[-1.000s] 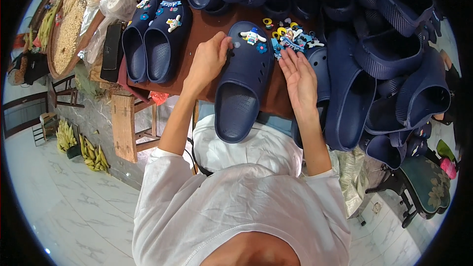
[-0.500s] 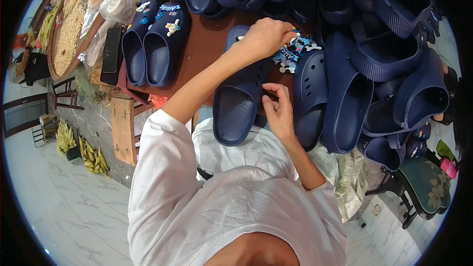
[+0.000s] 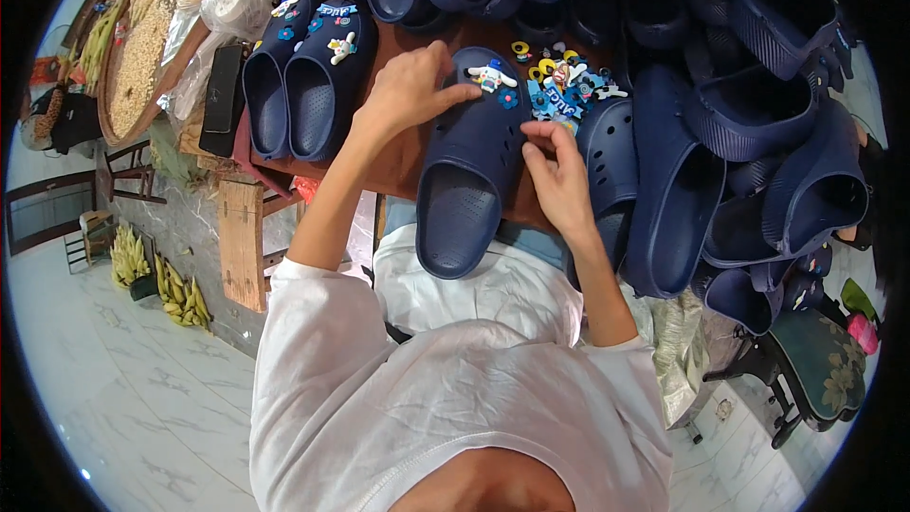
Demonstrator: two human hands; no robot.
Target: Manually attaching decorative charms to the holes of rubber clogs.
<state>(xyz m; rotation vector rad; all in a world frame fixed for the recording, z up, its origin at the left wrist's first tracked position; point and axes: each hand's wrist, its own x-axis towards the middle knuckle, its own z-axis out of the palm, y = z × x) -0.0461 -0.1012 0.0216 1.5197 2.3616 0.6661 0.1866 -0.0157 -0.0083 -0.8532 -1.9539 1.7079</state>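
In front of me a navy blue clog point(image 3: 462, 199) lies with its toe pointing away and its heel over the table's near edge. On its toe sit a white character charm point(image 3: 491, 76) and a small blue flower charm point(image 3: 508, 98). My left hand point(image 3: 408, 90) is at the clog's left side, open, its thumb reaching over the toe below the white charm. My right hand point(image 3: 561, 180) is at the clog's right side, fingers loosely bent and apart, holding nothing visible. Just beyond it lies a pile of loose colourful charms point(image 3: 564, 85).
A decorated pair of navy clogs point(image 3: 318, 95) stands on the left of the brown table point(image 3: 389, 156), beside a black phone point(image 3: 224, 90). Many plain clogs point(image 3: 668, 190) are heaped at the right and back. A round tray of pale grains point(image 3: 142, 66) is far left.
My left hand has moved left from the charm pile to the clog's left side, uncovering the white charm and blue flower on the toe. My right hand has shifted slightly up and right.
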